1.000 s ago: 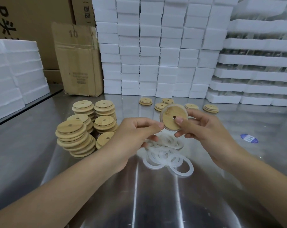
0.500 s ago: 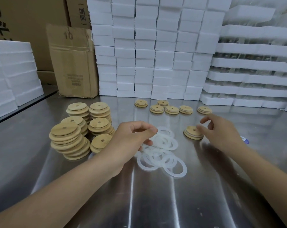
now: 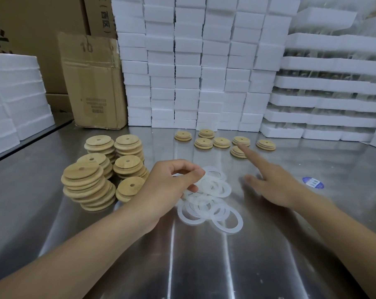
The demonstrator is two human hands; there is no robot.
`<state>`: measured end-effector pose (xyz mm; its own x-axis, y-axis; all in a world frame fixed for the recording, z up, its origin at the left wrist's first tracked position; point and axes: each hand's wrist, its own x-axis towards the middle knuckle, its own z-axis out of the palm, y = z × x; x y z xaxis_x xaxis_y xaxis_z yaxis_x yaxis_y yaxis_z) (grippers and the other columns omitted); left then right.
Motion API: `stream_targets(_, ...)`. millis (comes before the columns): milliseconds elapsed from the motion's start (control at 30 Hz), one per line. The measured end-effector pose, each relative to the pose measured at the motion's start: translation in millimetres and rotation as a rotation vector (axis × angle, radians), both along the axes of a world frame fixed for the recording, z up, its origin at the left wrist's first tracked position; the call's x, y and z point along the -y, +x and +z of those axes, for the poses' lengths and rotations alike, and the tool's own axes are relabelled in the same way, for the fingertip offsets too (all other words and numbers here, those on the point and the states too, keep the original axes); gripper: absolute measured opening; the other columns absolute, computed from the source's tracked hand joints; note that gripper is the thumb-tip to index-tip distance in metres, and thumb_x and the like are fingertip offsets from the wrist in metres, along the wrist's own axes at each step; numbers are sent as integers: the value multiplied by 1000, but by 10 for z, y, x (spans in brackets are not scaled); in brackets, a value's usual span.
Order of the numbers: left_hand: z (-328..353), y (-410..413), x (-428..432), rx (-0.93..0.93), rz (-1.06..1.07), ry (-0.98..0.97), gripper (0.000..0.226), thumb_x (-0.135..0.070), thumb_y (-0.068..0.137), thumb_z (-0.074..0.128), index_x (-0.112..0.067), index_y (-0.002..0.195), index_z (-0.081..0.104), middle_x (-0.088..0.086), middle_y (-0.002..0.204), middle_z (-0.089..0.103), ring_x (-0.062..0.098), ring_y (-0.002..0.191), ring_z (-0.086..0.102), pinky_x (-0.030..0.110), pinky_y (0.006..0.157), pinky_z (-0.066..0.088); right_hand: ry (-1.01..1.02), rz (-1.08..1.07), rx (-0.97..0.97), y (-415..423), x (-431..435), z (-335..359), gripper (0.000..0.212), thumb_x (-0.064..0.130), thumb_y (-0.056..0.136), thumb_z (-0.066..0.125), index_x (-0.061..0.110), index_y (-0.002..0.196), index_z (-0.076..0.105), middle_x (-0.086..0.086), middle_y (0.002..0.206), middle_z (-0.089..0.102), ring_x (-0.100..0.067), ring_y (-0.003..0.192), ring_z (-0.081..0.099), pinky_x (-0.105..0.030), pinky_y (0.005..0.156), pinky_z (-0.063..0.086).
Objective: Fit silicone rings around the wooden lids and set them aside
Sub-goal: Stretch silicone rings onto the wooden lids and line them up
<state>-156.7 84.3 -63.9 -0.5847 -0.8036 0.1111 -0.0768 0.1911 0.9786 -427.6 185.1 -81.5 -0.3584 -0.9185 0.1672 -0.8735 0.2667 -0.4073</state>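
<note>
Steel table (image 3: 204,266) here. Stacks of wooden lids (image 3: 85,180) sit on the left, and a messy pile of white silicone rings (image 3: 215,203) lies in the middle. A few more separate lids (image 3: 221,142) are spread out further back, near the wall of white foam boxes (image 3: 187,72).

The left hand (image 3: 169,184) hangs over the ring pile with fingers curled and thumb tucked in. Honestly can't tell if it's got a ring pinched. The right hand (image 3: 275,186) is blurry and holds nothing. Its index finger is stretched out straight, tip at the nearest lid (image 3: 236,152) of that back group.

There's a blue sticker (image 3: 312,182) off to the right.
</note>
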Motion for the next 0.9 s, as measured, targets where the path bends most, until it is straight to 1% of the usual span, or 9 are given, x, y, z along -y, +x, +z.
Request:
stream_targets(100,-13,0,7,3,-4,-22,11,-28,98,77,-25,90,84,-10,85,78,3,71,75,24,70,50,76,35,21,6,11,-46,73,37,108,50,67,155,2,8,169,33,-34,151,37,-45,124,28)
stream_targets(200,-17,0,20,6,-11,-65,12,-28,98,78,-27,88,84,-10,82,78,2,69,74,12,60,50,50,29,11,-31,17,-81,69,40,107,51,65,155,10,4,164,42,-27,134,53,-36,112,34)
stream_targets(300,-21,21,28,64,-20,-238,12,-28,97,78,-30,87,82,-15,80,77,4,72,73,13,64,51,50,1,-29,-80,48,-118,56,43,107,50,54,156,26,0,152,56,-24,121,58,-32,100,38)
stream_targets(400,-11,76,-6,361,4,-660,9,-40,100,69,-39,97,76,-21,96,72,3,91,68,26,81,53,73,-4,-67,-75,69,-143,44,46,108,45,48,151,38,-5,135,64,-25,122,58,-35,96,42)
stream_targets(500,-6,135,-60,752,22,-973,27,-52,103,53,-45,128,63,-20,128,58,9,123,53,42,107,39,77,-4,-74,-63,67,-141,42,46,108,43,47,150,41,-2,139,62,-25,129,56,-37,103,43)
stream_targets(567,-13,161,-83,874,-12,-942,38,-53,104,51,-46,141,53,-14,144,48,15,141,39,60,119,29,83,-5,-74,-56,64,-142,42,46,108,40,49,150,41,-1,142,60,-25,131,56,-39,107,43)
stream_targets(700,-24,170,-130,958,-76,-832,45,-51,106,48,-43,151,44,-7,155,38,20,151,26,80,117,20,88,2,-84,-61,67,-148,40,44,109,40,47,150,43,1,147,58,-22,134,54,-36,109,41)
stream_targets(767,-17,171,-125,937,-78,-839,44,-45,107,46,-42,151,45,-7,154,39,20,150,28,76,118,24,81,14,-87,-57,66,-144,40,42,110,40,45,150,45,3,151,55,-20,137,52,-35,111,39)
stream_targets(900,22,190,-64,830,-93,-845,45,-30,104,50,-44,147,49,-12,150,44,14,143,35,50,112,40,54,28,-101,-35,58,-139,39,38,110,41,41,147,50,8,151,55,-16,137,50,-31,110,38)
